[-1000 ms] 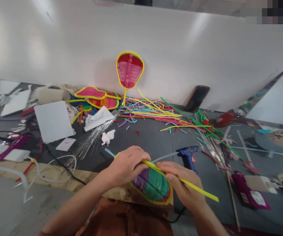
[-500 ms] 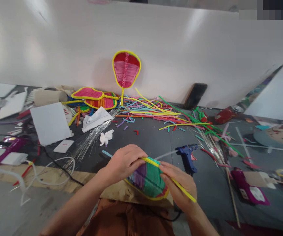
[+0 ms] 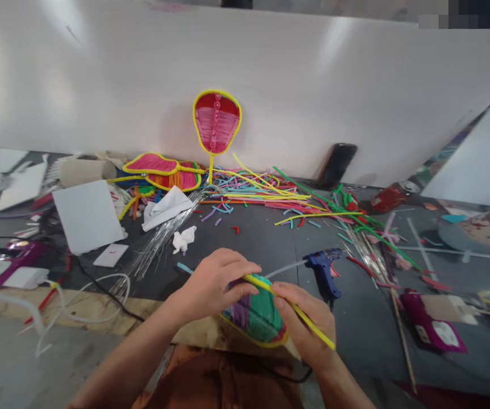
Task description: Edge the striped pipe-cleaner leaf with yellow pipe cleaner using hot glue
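Note:
A rounded panel (image 3: 264, 318) with purple and green pipe-cleaner stripes and a yellow border is tilted between my hands at the table's near edge. Over its upper rim runs a loose yellow pipe cleaner (image 3: 313, 325). My left hand (image 3: 215, 281) curls round the panel's upper left edge, its fingers over the rim where the pipe cleaner begins. Between thumb and fingers, my right hand (image 3: 308, 321) pinches the same yellow strand at the right, its free end sticking out past the palm. My fingers hide parts of the panel. A blue glue gun (image 3: 324, 272) lies right of the hands.
Loose coloured pipe cleaners (image 3: 262, 190) are heaped against the white board (image 3: 287, 85). A pink fan-shaped piece (image 3: 217, 122) stands there, with a phone (image 3: 337, 165) leaning farther right. Wires (image 3: 160, 238), crumpled paper (image 3: 184, 238) and a purple device (image 3: 432, 321) lie around. A can (image 3: 392, 197) is tipped over.
My left thumb has separated from its fingers and lies lower across the panel. My right hand has shifted slightly left along with the yellow pipe cleaner.

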Demonstrator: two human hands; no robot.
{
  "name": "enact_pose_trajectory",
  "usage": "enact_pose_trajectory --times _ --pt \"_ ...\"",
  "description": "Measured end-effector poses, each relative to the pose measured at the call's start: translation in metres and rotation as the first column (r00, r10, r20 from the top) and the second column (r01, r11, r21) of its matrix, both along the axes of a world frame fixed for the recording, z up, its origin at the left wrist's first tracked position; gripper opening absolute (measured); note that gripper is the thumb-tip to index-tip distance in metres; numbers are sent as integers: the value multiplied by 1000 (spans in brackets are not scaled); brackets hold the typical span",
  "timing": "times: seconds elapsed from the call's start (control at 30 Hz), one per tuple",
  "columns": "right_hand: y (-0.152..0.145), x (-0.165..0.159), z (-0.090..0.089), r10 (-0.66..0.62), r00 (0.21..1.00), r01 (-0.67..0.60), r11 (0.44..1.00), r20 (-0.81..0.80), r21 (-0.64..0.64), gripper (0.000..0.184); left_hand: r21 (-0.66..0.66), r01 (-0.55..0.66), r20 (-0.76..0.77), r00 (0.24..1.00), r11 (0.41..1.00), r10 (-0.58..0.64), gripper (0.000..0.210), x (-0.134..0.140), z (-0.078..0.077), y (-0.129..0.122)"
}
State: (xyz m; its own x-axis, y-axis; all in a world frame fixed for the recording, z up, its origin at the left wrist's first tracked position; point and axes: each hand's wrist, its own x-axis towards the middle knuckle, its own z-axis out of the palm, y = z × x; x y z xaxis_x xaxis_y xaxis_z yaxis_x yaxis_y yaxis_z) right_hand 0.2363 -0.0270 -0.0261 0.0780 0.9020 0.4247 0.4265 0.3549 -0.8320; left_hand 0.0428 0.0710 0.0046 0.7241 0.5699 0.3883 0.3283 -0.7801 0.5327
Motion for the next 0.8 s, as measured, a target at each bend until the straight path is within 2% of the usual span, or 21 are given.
enact_pose_trajectory --times 0.4,0.67,0.8 --pt "0 -2 8 -24 999 25 999 47 -27 20 -31 52 -17 998 998 -53 21 8 6 -2" --pt "2 -7 6 -85 994 76 990 -74 -121 14 -27 60 3 998 998 -60 19 9 9 -2" --pt "1 -8 4 -58 995 47 991 -82 -126 18 -44 34 27 999 998 -32 15 10 8 -2"
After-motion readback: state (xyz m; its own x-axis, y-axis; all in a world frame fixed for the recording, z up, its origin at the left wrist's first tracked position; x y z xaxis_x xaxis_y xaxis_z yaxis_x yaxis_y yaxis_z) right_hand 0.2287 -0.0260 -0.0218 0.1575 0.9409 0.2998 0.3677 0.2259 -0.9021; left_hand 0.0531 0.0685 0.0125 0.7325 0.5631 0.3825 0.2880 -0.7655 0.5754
